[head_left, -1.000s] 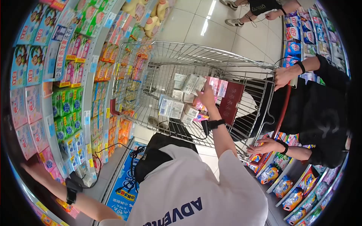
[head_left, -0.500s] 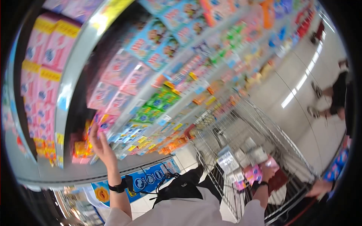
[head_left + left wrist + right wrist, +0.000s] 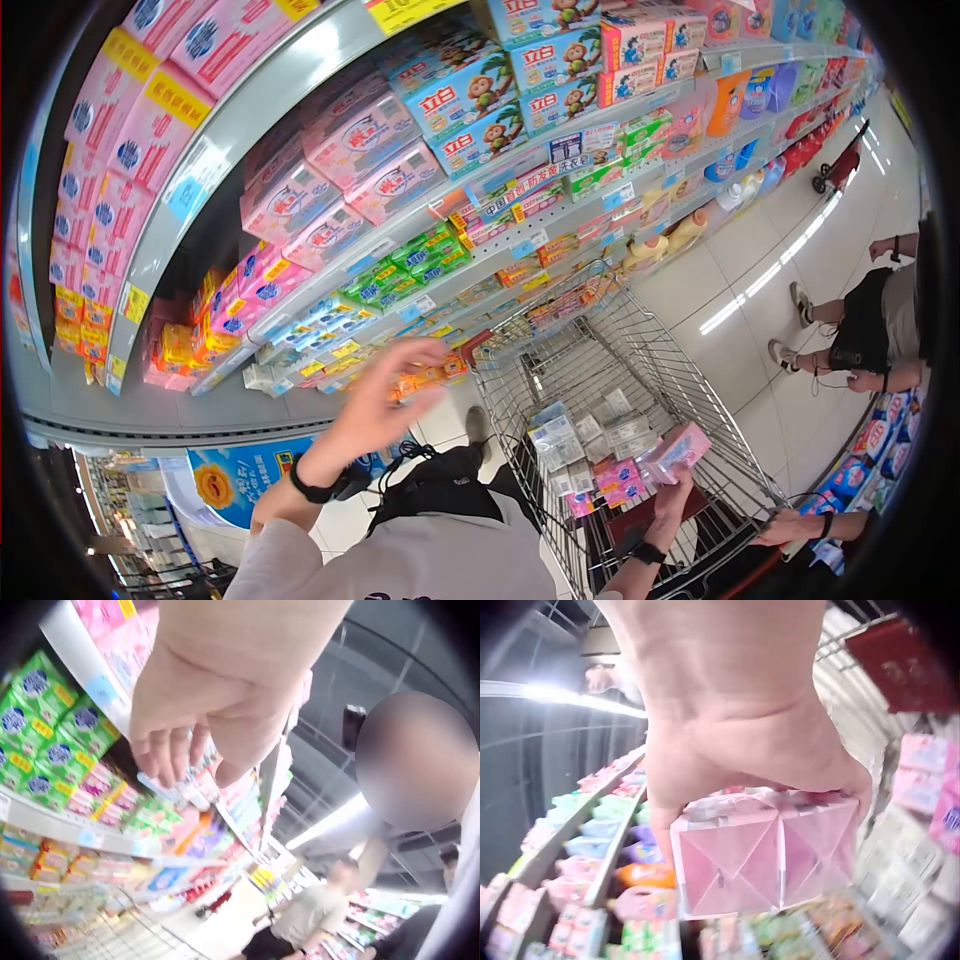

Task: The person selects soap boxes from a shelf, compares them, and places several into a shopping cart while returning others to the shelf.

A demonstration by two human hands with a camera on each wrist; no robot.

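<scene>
In the head view my right hand [image 3: 672, 492] grips a pink double pack [image 3: 680, 450] above the shopping cart [image 3: 715, 385]. The right wrist view shows the fingers of my right hand [image 3: 757, 750] round both sides of that pack [image 3: 765, 859], its folded ends facing the camera. Beneath it in the cart lie several white packs [image 3: 555, 440] and pink packs [image 3: 618, 482]. My left hand [image 3: 385, 400] is raised between the shelf and the cart, blurred, fingers apart and holding nothing. In the left wrist view the left hand [image 3: 210, 712] has loosely bent fingers.
Shelves of boxed packs, blue [image 3: 470, 105], pink [image 3: 360, 140] and green [image 3: 420, 262], run along the left and top. Another person's hand [image 3: 790, 527] is at the cart handle. Someone in black shorts [image 3: 860, 315] stands on the tiled floor at right.
The head view has turned toward the shelves. My left hand has moved off the shelf toward the cart. My right hand has lifted the pink double pack above the other packs.
</scene>
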